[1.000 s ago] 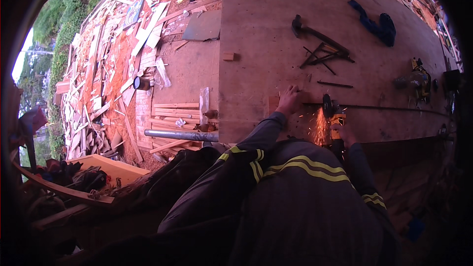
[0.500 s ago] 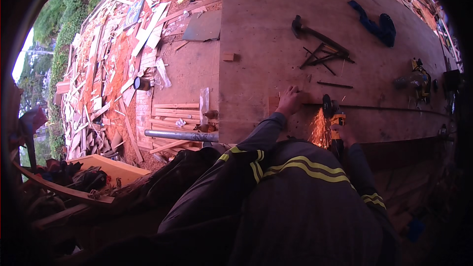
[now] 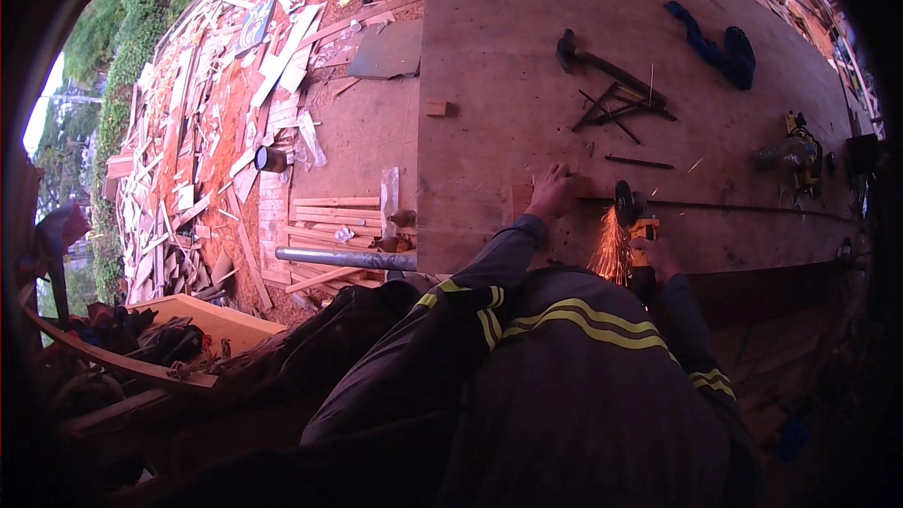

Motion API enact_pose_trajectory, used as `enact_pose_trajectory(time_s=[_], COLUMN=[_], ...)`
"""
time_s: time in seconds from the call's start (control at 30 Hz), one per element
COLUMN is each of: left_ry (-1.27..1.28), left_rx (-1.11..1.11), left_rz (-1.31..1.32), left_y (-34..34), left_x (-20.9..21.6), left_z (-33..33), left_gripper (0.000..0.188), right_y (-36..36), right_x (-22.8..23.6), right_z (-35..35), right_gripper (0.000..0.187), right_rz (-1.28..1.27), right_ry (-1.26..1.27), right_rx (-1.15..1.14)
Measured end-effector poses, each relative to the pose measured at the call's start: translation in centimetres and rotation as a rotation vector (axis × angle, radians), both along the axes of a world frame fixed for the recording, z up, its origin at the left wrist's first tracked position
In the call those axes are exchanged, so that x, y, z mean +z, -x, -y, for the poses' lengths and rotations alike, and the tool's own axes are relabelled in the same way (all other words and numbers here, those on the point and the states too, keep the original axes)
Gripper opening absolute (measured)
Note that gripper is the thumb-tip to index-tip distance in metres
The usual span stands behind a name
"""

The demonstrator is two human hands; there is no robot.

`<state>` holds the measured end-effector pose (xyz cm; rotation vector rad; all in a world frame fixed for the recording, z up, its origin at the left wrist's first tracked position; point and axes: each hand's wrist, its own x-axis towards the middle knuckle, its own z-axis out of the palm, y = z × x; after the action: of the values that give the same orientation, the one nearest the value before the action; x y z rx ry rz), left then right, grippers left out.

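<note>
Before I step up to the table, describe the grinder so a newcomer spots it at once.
Start at the big table and go to its near edge. There the right hand holds the grinder, yellow and black, its dark disc at a long thin rod. Unlike the yellow-black tool lying farther right, it throws orange sparks.

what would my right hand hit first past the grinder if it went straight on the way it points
Likely the long dark bar across the board, just ahead of the right hand and grinder, though depth is unclear.
</note>
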<state>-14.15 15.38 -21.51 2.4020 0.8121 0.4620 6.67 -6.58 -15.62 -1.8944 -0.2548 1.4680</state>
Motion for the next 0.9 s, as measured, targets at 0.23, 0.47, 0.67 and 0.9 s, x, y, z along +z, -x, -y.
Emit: enact_pose_trajectory(time_s=[0.23, 0.47, 0.67, 0.9], left_ry=[0.028, 0.052, 0.061, 0.030], left_rx=[-0.024, -0.013, -0.013, -0.006], left_rz=[0.012, -0.003, 0.010, -0.010], left_y=[0.3, 0.2, 0.1, 0.1], left_x=[0.2, 0.1, 0.6, 0.2], left_z=[-0.1, 0.0, 0.0, 0.0], left_gripper=[0.048, 0.049, 0.046, 0.044], right_y=[-0.4, -0.2, 0.0, 0.5], right_x=[-1.0, -0.4, 0.5, 1.2], right_z=[0.1, 0.0, -0.1, -0.4], right_gripper=[0.018, 0.020, 0.020, 0.019], right_rz=[0.010, 0.055, 0.089, 0.116], right_ry=[0.012, -0.021, -0.002, -0.064], right_rx=[0.002, 0.019, 0.032, 0.009])
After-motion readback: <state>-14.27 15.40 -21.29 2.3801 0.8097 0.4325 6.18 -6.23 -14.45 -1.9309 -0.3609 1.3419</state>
